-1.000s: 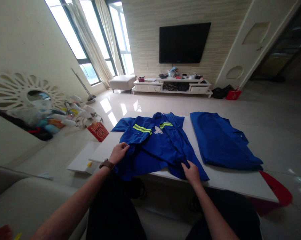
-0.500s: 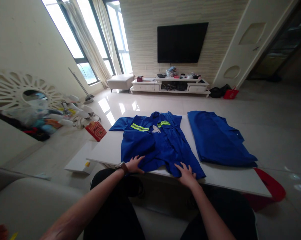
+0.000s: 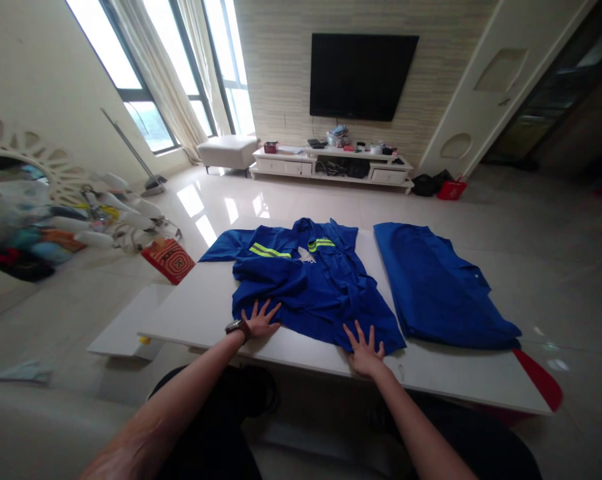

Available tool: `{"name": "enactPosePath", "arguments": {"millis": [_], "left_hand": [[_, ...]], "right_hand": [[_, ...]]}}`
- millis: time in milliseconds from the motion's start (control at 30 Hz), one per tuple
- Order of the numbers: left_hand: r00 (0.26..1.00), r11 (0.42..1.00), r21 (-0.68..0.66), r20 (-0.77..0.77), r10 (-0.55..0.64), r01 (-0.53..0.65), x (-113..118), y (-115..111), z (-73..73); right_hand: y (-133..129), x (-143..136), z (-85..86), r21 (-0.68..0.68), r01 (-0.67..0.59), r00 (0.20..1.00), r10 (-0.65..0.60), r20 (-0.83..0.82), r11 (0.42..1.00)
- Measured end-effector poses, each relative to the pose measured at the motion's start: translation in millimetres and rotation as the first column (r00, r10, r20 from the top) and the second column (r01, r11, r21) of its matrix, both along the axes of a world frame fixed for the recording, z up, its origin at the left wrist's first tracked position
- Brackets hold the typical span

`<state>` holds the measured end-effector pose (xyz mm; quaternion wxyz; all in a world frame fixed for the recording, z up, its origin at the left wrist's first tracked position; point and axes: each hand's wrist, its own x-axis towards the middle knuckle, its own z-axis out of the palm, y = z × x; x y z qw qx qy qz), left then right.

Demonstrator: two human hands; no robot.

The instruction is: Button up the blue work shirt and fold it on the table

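A blue work jacket (image 3: 321,287) with yellow-green reflective stripes lies spread on the white table (image 3: 195,303), its collar at the far side. Its front hangs apart at the chest, where a small whitish patch shows. My left hand (image 3: 261,321), with a watch on the wrist, rests on the jacket's near left edge, fingers spread. On the near right corner of the hem lies my right hand (image 3: 365,350), fingers spread as well. Right of the jacket is a folded blue garment (image 3: 441,287), touched by neither hand.
A red patterned box (image 3: 168,260) stands left of the table, by a lower white surface (image 3: 131,320). Under the table's right end a red seat-like object (image 3: 541,380) sticks out. Beyond the floor are a TV cabinet (image 3: 285,165) and a grey bench (image 3: 228,152).
Both hands have pulled the jacket's near edge toward me and flattened it on the table; the hem no longer hangs over the front edge. The camera view has shifted slightly.
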<state>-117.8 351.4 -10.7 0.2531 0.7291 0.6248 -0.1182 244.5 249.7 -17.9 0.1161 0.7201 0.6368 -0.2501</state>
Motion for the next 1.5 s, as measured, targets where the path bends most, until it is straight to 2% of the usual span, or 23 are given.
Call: {"name": "enactPosePath", "arguments": {"millis": [133,200,300,367,467,567,633,733,800,867,933,1033,1100,1200,1267,1333,1400,1433,1500], "left_hand": [[0.998,0.992,0.111,0.035,0.058,-0.062,-11.4,53.0,-10.6],[0.996,0.983,0.167,0.042,0.073,-0.079,-15.2,78.7,-11.2],[0.996,0.972,0.222,0.053,0.072,-0.082,-16.4,106.8,-2.8],[0.995,0.968,0.235,0.071,0.068,-0.083,-13.9,110.9,6.9],[0.997,0.965,0.259,0.073,0.015,-0.033,-8.5,87.5,21.8],[0.987,0.952,0.268,0.031,-0.161,0.147,-7.8,37.3,32.5],[0.97,0.943,0.24,0.023,-0.243,0.23,-10.5,2.8,37.6],[0.976,0.958,0.225,0.081,-0.2,0.178,-10.5,-28.1,44.6],[0.982,0.96,0.266,0.136,-0.132,0.092,-2.3,-30.4,47.3],[0.983,0.948,0.317,0.164,-0.078,0.022,12.6,-22.4,46.6],[0.987,0.938,0.346,0.159,-0.029,-0.028,30.1,-10.8,42.6],[0.988,0.941,0.333,0.156,0.015,-0.067,48.9,2.7,35.5],[0.985,0.947,0.315,0.175,0.006,-0.062,51.6,6.0,33.8],[0.978,0.955,0.294,0.205,-0.031,-0.031,42.3,1.1,37.6],[0.971,0.973,0.225,0.221,-0.095,0.044,31.8,-7.8,41.6],[0.97,0.987,0.08,0.188,-0.155,0.142,22.6,-19.0,44.5],[0.977,0.981,-0.055,0.107,-0.182,0.189,19.2,-29.0,46.5],[0.981,0.98,-0.076,0.068,-0.18,0.185,20.7,-32.5,47.7],[0.985,0.986,-0.021,0.045,-0.166,0.167,29.9,-35.3,51.4]], "right_hand": [[68.5,-16.3,0.8,0.003,0.008,1.0,-0.008,-0.028,1.0],[102.2,-23.2,0.3,0.026,0.022,0.999,-0.021,-0.034,0.999],[140.2,-31.3,4.2,0.066,0.051,0.998,-0.049,-0.034,0.997],[151.0,-34.8,11.6,0.097,0.031,1.0,-0.031,-0.007,0.995],[139.8,-34.8,27.7,0.123,-0.028,0.999,0.025,0.033,0.992],[103.7,-23.3,47.1,0.12,-0.055,0.998,0.059,-0.03,0.991],[75.8,-9.4,62.1,0.193,-0.076,0.992,0.094,-0.086,0.978],[42.8,11.6,85.8,0.317,-0.116,0.978,0.164,-0.127,0.941],[30.5,18.9,97.7,0.325,-0.164,0.972,0.21,-0.11,0.931],[25.1,19.2,102.8,0.3,-0.21,0.968,0.241,-0.071,0.93],[24.6,14.6,100.6,0.273,-0.233,0.966,0.254,-0.046,0.933],[28.1,6.1,88.1,0.256,-0.252,0.962,0.27,-0.037,0.933],[30.9,3.0,77.8,0.267,-0.263,0.957,0.286,-0.051,0.927],[34.2,2.5,65.6,0.251,-0.284,0.942,0.318,-0.105,0.925],[35.6,2.8,62.0,0.211,-0.306,0.931,0.338,-0.139,0.928],[35.9,1.3,62.2,0.18,-0.313,0.923,0.343,-0.174,0.933],[35.2,-2.6,65.3,0.154,-0.309,0.92,0.336,-0.203,0.938],[34.6,-5.4,67.6,0.142,-0.311,0.919,0.336,-0.205,0.94],[33.4,-11.8,72.9,0.142,-0.338,0.918,0.359,-0.168,0.931]]}}
